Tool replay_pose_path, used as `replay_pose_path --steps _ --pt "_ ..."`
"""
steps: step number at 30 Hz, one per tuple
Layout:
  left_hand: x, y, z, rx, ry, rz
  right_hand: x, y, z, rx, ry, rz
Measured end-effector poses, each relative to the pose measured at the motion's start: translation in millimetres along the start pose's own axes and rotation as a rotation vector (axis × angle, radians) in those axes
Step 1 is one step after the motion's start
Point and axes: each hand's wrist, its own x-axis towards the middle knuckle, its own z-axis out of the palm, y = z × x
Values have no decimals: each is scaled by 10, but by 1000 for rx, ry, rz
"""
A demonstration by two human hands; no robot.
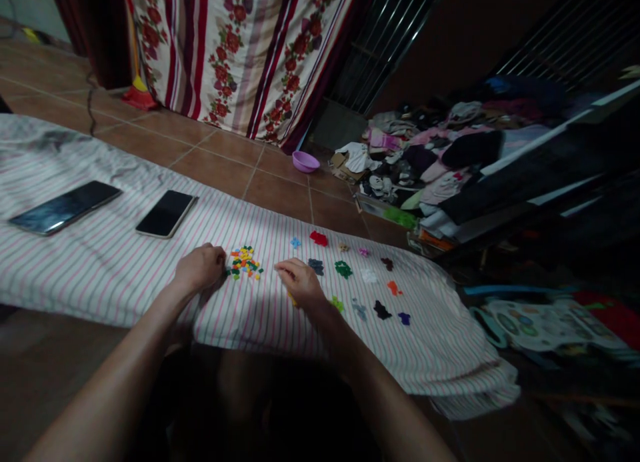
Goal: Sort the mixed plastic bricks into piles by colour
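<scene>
A mixed heap of tiny yellow, orange and green plastic pieces [245,262] lies on the striped cloth. At the heap's left edge is my left hand [201,267], its fingers curled closed; whatever is in them is hidden. My right hand [300,280] is to the right of the heap, thumb and fingertips pinched together, and any piece between them is too small to make out. Yellow pieces [292,299] show partly from under my right hand. Around it lie single-colour piles, among them dark grey [315,267], green [343,269], red [319,238] and lime [337,304].
Further right are white [369,275], orange [395,288], black [383,310] and purple [404,319] piles. Two phones [167,214] lie on the cloth's left. Beyond the cloth are a purple basin [305,161], a floral curtain [225,55] and heaped clothes [425,155].
</scene>
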Motion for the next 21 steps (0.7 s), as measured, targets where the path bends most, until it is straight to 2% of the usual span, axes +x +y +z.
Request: replay_pose_path --steps 4,8,11,17,21 --pt "-17 -26 -2 19 -6 17 120 -168 279 38 -55 -14" --pt "-34 -43 -11 17 -14 40 224 -241 460 4 -23 37" --pt "-52 -48 -29 25 -29 49 292 -265 512 -57 -5 92" --pt "-52 -51 -39 37 -32 47 381 -345 513 -130 -82 183" --pt "-37 -62 -17 32 -25 46 407 -387 551 -163 -76 247"
